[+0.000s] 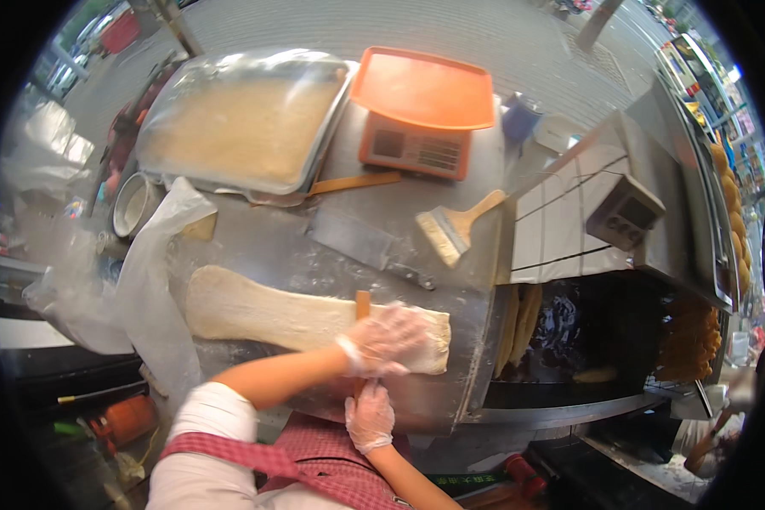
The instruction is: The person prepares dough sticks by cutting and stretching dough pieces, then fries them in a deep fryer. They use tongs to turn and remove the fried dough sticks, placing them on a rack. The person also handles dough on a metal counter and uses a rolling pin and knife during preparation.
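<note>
A long strip of pale dough (pixel 268 312) lies across the floured metal worktop. My left hand (pixel 389 338), in a clear plastic glove, rests flat on its right part with the fingers extended. My right hand (pixel 370 417), also gloved, grips the near end of a narrow wooden stick (pixel 363 305). The stick crosses the dough beneath or beside my left wrist; part of it is hidden. Beyond the dough lie a cleaver (pixel 350 237) and a wide wooden-handled brush (pixel 446 236).
A plastic-covered tray of dough (pixel 242 121) stands behind, beside an orange-topped scale (pixel 421 89). Another wooden strip (pixel 357 183) lies before them. Plastic sheeting (pixel 159 287) drapes at left. On the right, a fryer of dark oil (pixel 580 338) holds dough pieces, with fried sticks (pixel 688 344) at its far side.
</note>
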A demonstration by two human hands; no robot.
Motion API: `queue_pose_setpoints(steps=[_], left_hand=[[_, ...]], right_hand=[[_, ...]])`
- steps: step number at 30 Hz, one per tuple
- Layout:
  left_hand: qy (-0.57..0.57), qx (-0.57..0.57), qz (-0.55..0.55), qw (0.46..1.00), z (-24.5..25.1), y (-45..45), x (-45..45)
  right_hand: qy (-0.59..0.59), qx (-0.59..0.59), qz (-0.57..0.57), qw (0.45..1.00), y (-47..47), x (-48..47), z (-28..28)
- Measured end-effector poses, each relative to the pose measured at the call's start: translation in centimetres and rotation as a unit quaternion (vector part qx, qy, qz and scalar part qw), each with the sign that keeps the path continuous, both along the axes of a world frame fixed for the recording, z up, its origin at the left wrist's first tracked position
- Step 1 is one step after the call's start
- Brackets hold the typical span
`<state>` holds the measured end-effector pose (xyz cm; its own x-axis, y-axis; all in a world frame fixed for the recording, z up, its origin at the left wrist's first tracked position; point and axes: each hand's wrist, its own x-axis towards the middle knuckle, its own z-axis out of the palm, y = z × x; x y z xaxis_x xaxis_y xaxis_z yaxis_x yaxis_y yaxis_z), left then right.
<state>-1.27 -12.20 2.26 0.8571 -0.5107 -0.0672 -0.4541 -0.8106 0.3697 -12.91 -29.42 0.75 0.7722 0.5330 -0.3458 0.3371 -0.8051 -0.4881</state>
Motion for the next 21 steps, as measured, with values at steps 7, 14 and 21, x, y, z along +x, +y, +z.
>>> queue_pose_setpoints(steps=[7,14,21], left_hand=[[0.048,0.059,0.03,0.997,2.6,10.7,-6.4],[0.084,0.079,0.102,0.988,0.2,21.5,-16.4],[-0.109,-0.018,0.022,0.994,-2.5,26.2,-14.7]], right_hand=[[0.0,0.029,0.061,0.998,8.1,-4.7,-0.4],[-0.048,0.065,0.185,0.979,15.8,-8.2,-0.5],[-0.02,0.171,0.095,0.98,16.8,-1.9,0.9]])
